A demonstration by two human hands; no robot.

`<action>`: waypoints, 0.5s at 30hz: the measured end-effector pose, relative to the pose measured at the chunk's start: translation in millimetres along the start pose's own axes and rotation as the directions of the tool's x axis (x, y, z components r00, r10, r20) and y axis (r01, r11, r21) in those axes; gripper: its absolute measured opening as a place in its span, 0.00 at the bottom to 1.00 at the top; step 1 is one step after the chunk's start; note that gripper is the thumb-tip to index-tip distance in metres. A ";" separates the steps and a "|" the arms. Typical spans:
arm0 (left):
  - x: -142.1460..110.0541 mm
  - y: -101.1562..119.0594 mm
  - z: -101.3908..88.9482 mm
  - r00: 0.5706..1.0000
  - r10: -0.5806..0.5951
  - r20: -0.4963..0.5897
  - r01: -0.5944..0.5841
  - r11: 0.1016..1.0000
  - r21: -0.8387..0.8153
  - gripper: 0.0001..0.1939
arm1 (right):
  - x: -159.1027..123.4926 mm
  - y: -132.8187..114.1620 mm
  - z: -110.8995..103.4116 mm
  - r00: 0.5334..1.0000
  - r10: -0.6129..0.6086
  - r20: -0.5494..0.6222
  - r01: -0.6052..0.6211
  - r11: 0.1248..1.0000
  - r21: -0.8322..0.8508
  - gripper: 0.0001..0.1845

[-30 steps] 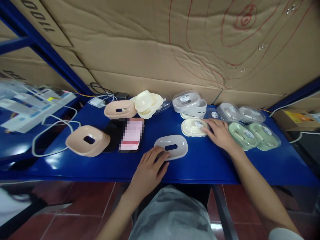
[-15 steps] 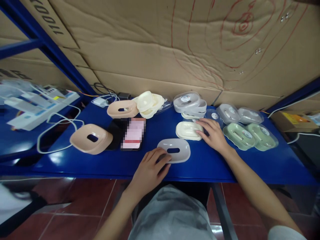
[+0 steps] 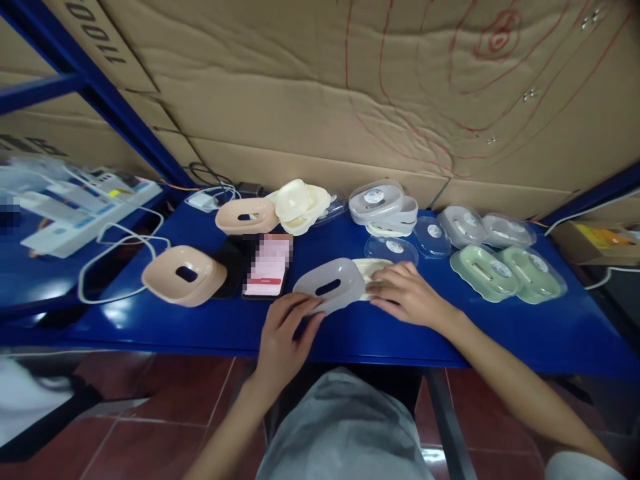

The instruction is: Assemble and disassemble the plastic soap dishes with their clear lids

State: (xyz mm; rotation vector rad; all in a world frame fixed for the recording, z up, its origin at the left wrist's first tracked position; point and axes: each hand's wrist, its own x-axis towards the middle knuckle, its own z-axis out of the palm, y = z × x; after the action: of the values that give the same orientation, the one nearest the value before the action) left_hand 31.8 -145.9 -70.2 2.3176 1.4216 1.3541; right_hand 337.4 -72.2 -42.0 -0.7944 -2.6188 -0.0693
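Head view, grey oval dish (image 3: 331, 272), glossy, slotted

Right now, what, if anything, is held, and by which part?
The left hand holds the gray slotted dish by its near left edge. The right hand touches the cream dish at its right end; grip unclear.

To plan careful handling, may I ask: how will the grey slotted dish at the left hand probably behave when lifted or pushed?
The grey slotted dish is probably stiff: no sagging shows where the left hand holds its edge. Its thin-looking rim suggests low weight. Its smooth, slightly shiny surface may be slippery.
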 end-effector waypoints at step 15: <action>53.1 19.8 44.6 0.904 0.254 0.345 -0.273 0.962 0.008 0.08 | -9.9 23.1 -21.1 0.964 0.236 -0.120 -0.243 0.969 -0.039 0.16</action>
State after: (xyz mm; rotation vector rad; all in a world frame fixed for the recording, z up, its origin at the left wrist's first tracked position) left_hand 86.3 -101.7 -53.6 2.6940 1.0851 0.9026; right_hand 365.1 -61.3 -28.1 -1.0872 -2.4034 -0.1142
